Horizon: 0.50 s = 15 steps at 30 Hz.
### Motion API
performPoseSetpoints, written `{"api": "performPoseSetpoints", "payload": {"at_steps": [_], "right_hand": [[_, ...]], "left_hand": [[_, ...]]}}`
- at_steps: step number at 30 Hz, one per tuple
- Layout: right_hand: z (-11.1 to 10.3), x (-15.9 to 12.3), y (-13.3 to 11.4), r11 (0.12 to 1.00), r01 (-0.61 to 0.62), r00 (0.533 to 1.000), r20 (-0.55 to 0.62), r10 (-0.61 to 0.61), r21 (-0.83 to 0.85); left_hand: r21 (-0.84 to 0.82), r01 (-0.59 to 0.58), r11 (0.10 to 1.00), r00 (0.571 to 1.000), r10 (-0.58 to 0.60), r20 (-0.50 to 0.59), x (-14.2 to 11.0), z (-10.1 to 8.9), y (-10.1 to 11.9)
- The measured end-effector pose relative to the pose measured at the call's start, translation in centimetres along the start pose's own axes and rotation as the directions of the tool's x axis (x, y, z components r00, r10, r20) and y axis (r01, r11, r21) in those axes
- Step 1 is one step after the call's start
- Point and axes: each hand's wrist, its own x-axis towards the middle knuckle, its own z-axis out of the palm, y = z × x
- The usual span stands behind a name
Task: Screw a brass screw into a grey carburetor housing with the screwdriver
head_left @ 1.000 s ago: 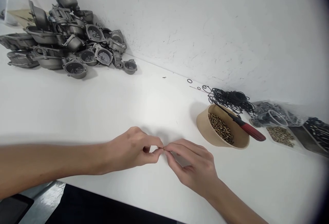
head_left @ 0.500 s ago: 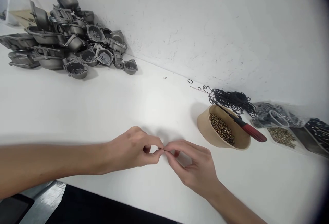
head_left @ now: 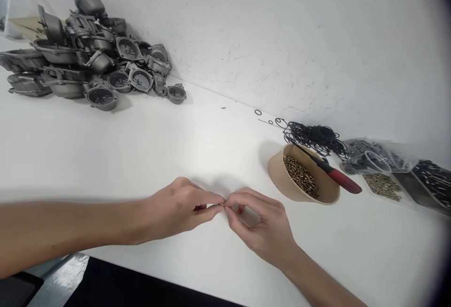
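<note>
My left hand (head_left: 179, 208) and my right hand (head_left: 262, 224) meet over the white table (head_left: 141, 142) near its front edge. Both pinch with thumb and forefinger, and the fingertips touch at one spot. Something very small sits between them, too small to name. The other fingers of each hand are curled. To the right stands a tan bowl (head_left: 282, 180) of small brass screws (head_left: 301, 177), with a red-handled screwdriver (head_left: 334, 175) lying across its rim.
A heap of grey cast metal housings (head_left: 91, 58) lies at the back left against the white wall. Black rubber O-rings (head_left: 313, 135) are piled behind the bowl. Clear bags of small parts (head_left: 384, 170) lie at the far right.
The hands stay pinched together at the same spot. The view has shifted slightly; nothing else has moved.
</note>
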Motion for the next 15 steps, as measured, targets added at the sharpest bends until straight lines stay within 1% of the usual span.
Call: {"api": "performPoseSetpoints", "payload": {"at_steps": [3, 7, 15], "right_hand": [[0.01, 0.04, 0.05, 1.000, -0.003, 1.000, -0.008, 0.003, -0.007], [0.06, -0.05, 0.16, 1.000, -0.011, 1.000, -0.025, 0.010, -0.018], [0.06, -0.01, 0.32, 0.999, 0.002, 1.000, -0.027, -0.003, -0.042]], "left_hand": [[0.024, -0.009, 1.000, 1.000, 0.009, 0.011, -0.09, -0.03, -0.08], [0.045, -0.005, 0.999, 1.000, 0.006, -0.009, 0.00, -0.06, -0.19], [0.017, 0.084, 0.996, 0.996, -0.084, -0.004, 0.16, 0.04, -0.49]]}}
